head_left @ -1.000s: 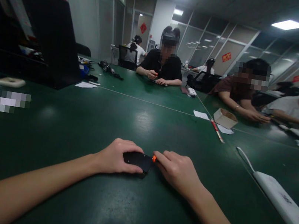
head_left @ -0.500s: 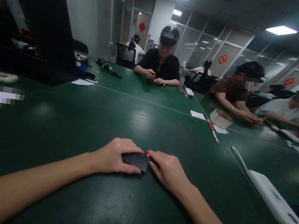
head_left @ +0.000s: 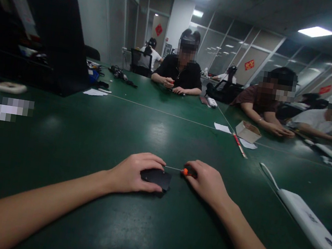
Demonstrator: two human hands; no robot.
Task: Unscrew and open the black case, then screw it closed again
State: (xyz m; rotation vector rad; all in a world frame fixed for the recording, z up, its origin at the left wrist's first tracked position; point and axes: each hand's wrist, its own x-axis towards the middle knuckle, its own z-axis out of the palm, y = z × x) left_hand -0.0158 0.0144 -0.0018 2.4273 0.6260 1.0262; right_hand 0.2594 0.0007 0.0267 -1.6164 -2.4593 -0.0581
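Black and flat, a block (head_left: 156,178) with small light dots on its upper face lies low over the green tabletop (head_left: 107,224), gripped from its left end by the left hand (head_left: 135,172): thumb along the near edge, fingers along the far edge. Right of the block, the right hand (head_left: 206,178) pinches a tool with an orange collar (head_left: 185,171) and a dark handle partly hidden in the palm. Its thin metal shaft (head_left: 173,168) reaches across, just beyond the block's far edge, to the left fingertips; whether its tip touches them I cannot tell.

Well to the right of the block lies a white, rounded slab (head_left: 308,218) with a pale loop (head_left: 269,175) at its far end. Beyond the block and to its right sit a red and pale strip (head_left: 239,146), an open cardboard box (head_left: 248,132) and a white paper (head_left: 222,127). Far to the block's left stands a large black panel (head_left: 53,41), with dark cables (head_left: 123,76) past it. Straight beyond the block, across the tabletop, sits a person in a black top (head_left: 178,74); farther right is a person in a brown shirt (head_left: 253,100).
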